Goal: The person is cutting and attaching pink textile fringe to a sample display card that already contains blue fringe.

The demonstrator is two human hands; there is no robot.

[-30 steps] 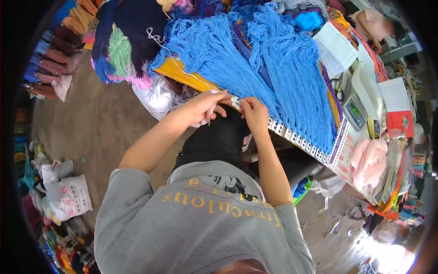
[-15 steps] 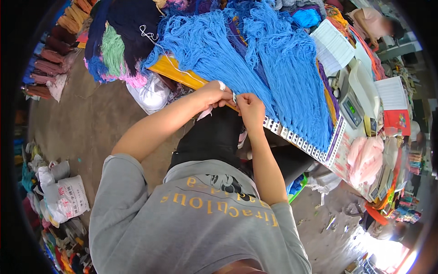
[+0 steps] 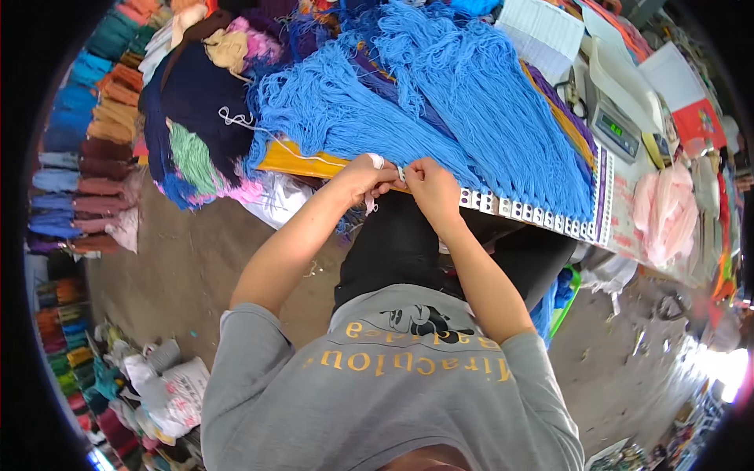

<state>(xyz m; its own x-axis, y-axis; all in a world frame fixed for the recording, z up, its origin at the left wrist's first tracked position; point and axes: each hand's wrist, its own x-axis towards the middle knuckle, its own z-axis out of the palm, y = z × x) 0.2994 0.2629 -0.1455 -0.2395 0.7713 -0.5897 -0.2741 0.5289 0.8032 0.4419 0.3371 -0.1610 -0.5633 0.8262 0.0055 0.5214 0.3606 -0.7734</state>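
Close together at the table's front edge, my left hand (image 3: 364,179) and my right hand (image 3: 433,187) pinch a small white card tag (image 3: 401,174) between them. My fingers cover most of it. White wrapping (image 3: 378,161) goes around one left finger, and a scrap of pale pink material hangs below that hand. Just beyond lie long bundles of blue thread (image 3: 487,110), their near ends gathered at a row of white cards with dark holes (image 3: 526,211) along the edge. A yellow strip (image 3: 302,162) lies left of my hands, crossed by a loose white cord (image 3: 245,122).
Dark navy yarn (image 3: 188,86) with a green skein (image 3: 191,153) heaps at the left. On the right stand a digital scale (image 3: 615,129), black-handled scissors (image 3: 576,98), printed sheets (image 3: 540,33) and a pink plastic bag (image 3: 664,212). A white sack (image 3: 179,392) rests on the floor.
The whole view has swung, so table and yarn appear turned. My hands stay together at the edge, with the card tag now more covered by my fingers.
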